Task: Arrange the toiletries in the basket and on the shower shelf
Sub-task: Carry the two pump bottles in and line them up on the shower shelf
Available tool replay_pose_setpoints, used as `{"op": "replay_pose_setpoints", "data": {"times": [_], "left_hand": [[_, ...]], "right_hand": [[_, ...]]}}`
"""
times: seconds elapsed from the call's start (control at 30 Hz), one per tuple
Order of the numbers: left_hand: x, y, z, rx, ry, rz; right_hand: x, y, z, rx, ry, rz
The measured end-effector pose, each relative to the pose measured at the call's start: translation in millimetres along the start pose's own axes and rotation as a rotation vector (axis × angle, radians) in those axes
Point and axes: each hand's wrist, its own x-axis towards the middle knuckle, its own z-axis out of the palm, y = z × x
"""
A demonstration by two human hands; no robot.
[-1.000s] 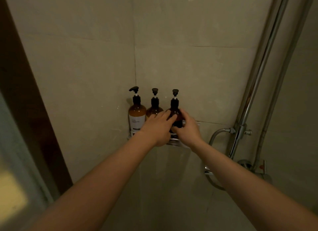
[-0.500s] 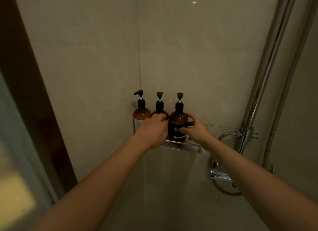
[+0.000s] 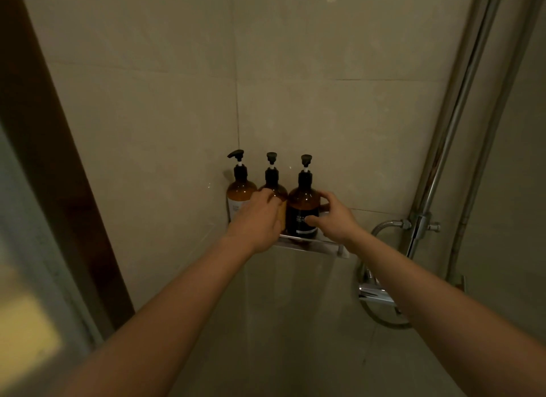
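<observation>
1. Location: a tiled shower corner, dimly lit. A metal shower shelf (image 3: pixel 313 245) is fixed to the right-hand wall at the corner.
2. Three amber pump bottles stand upright in a row on the shelf, shoulders close together.
3. The left bottle (image 3: pixel 238 194) sits nearest the corner. It carries a white label, and its pump spout points left.
4. The middle bottle (image 3: pixel 274 186) stands between the other two. Its lower body is hidden behind the left hand; its label cannot be read.
5. The right bottle (image 3: pixel 302 209) carries a dark label with pale lettering, too small to read. Its base rests on the shelf near the front edge.
6. The left hand (image 3: pixel 258 219) is wrapped around the front of the middle bottle, fingers curled against its shoulder, grasping it.
7. The right hand (image 3: pixel 332 217) grips the right bottle from its right side: the thumb lies across the dark label, and the fingers curve round the back of the bottle's shoulder.
8. Both forearms are bare and extend up from the bottom of the view.
9. To the right, a chrome riser pipe (image 3: pixel 449 136) runs up the wall, with a flexible shower hose (image 3: pixel 384 228) looping off it and a chrome mixer valve (image 3: pixel 373 293) below.
10. A dark wooden door frame (image 3: pixel 59 160) runs along the left side.
</observation>
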Motion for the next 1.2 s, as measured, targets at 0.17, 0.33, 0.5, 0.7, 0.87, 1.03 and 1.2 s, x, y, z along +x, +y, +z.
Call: {"op": "replay_pose_setpoints", "data": {"times": [0.17, 0.33, 0.5, 0.7, 0.87, 1.03, 1.2], "left_hand": [[3.5, -14.9, -4.5, -0.172, -0.003, -0.193], [19.6, -21.6, -4.2, -0.303, -0.042, -0.287], [30.8, -16.0, 2.4, -0.302, -0.040, -0.292], [40.5, -13.2, 5.8, -0.172, -0.018, -0.228], [39.6, -13.6, 6.5, -0.147, 0.002, -0.214], [38.8, -11.3, 2.2, -0.131, -0.030, -0.213], [32.7, -10.9, 3.3, -0.120, -0.031, -0.192]], "right_hand": [[2.1, 0.5, 1.4, -0.009, 0.001, -0.006], [3.7, 0.9, 0.8, -0.002, -0.006, -0.012], [3.6, 0.5, -0.5, 0.014, 0.009, -0.015], [1.3, -0.4, 1.0, -0.008, 0.045, -0.024], [-1.5, 0.3, 3.8, 0.018, 0.051, -0.025], [-2.7, 0.4, 6.1, 0.020, 0.055, -0.008], [-0.1, 3.2, 7.8, 0.021, 0.051, -0.013]]}}
